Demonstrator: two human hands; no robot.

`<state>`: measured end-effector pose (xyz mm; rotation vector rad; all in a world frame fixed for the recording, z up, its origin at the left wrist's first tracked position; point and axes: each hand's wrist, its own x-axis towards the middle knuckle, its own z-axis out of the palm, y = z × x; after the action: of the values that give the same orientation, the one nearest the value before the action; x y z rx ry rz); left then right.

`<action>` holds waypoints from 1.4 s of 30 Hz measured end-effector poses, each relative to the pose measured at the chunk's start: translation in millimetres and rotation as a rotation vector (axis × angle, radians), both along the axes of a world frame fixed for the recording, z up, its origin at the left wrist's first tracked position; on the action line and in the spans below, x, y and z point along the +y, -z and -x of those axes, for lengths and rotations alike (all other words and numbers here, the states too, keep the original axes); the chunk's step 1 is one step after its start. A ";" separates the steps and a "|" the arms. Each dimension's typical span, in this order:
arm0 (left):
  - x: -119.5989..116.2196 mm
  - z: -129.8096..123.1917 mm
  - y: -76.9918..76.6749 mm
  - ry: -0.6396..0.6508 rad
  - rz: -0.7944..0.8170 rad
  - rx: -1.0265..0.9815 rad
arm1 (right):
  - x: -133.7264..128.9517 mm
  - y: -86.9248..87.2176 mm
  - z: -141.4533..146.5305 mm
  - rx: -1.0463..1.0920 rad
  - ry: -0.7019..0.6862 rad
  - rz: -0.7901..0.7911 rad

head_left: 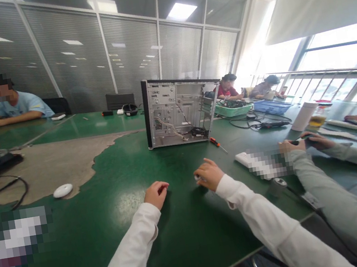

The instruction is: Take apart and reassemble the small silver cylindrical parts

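Observation:
Both my hands are over the green table, in front of an open computer case (190, 100). My left hand (156, 194) has its fingers curled together; whether anything is inside is hidden. Close by on the right, my right hand (210, 175) is closed around a small grey-white object (197, 177), mostly covered by the fingers. The case stands upright with its side panel off, showing bare metal and loose cables. A screwdriver (215, 142) with an orange-and-black handle lies by its lower right corner, apart from my hands.
At right, a co-worker's sleeved arms (321, 201) reach over the table near a white box (247, 162) and a metal cylinder (277, 183). Green (234, 109) and blue baskets (271, 107) stand behind. A white oval object (63, 190) lies left, on the bare patch (57, 164).

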<state>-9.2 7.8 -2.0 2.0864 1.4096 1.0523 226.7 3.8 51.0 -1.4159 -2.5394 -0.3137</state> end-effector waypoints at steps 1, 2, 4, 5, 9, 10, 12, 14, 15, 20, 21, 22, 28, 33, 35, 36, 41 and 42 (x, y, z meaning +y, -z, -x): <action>-0.2 -0.2 0.8 0.009 0.001 -0.017 | 3.7 3.2 19.0 0.027 -0.044 0.007; -0.3 -0.4 1.7 0.017 0.003 -0.039 | 6.8 6.6 36.7 0.053 -0.085 0.013; -0.7 -0.8 3.5 0.004 0.005 -0.073 | 10.8 12.9 65.9 0.113 -0.147 0.015; -0.8 -0.9 4.1 0.005 -0.002 -0.085 | 11.7 15.5 76.9 0.150 -0.169 0.009; -1.9 -1.3 2.2 0.001 -0.061 -0.119 | 13.0 22.5 98.1 0.364 -0.227 -0.042; -2.4 -1.4 0.8 0.000 -0.079 -0.123 | 13.4 24.1 99.3 0.428 -0.239 -0.054; -3.2 -1.4 -2.1 -0.005 -0.099 -0.131 | 14.7 27.8 100.3 0.563 -0.263 -0.072; -3.3 -1.0 -3.7 -0.019 -0.106 -0.131 | 16.4 32.8 101.2 0.714 -0.267 -0.070; -2.9 -0.7 -3.7 -0.026 -0.110 -0.123 | 17.4 35.6 101.9 0.786 -0.258 -0.054; 2.3 2.2 2.7 -0.091 -0.109 -0.023 | 21.0 49.9 104.1 0.953 -0.278 0.208; 3.3 2.8 4.1 -0.110 -0.092 0.002 | 21.4 52.3 103.2 0.951 -0.289 0.253; 4.0 3.5 5.3 -0.125 -0.074 0.027 | 21.7 54.7 101.8 0.949 -0.291 0.285; 2.9 5.2 5.3 -0.141 -0.024 0.099 | 23.7 61.1 88.9 1.010 -0.263 0.388; 1.8 4.4 2.2 -0.148 -0.017 0.079 | 19.6 51.8 88.3 0.983 -0.321 0.387; 2.2 4.3 2.4 -0.149 -0.011 0.062 | 18.0 48.8 90.2 0.930 -0.343 0.356; 2.4 4.3 2.9 -0.149 -0.008 0.053 | 17.7 48.2 91.1 0.906 -0.350 0.337; 3.4 4.8 5.8 -0.133 0.013 -0.005 | 19.8 50.9 93.0 0.873 -0.321 0.277; 3.6 4.8 6.1 -0.129 0.017 -0.015 | 20.0 51.3 93.0 0.870 -0.301 0.267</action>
<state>-14.0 11.4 -8.1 1.9940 1.5582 1.0985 133.6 23.8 -0.3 -0.9081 -2.0228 0.5871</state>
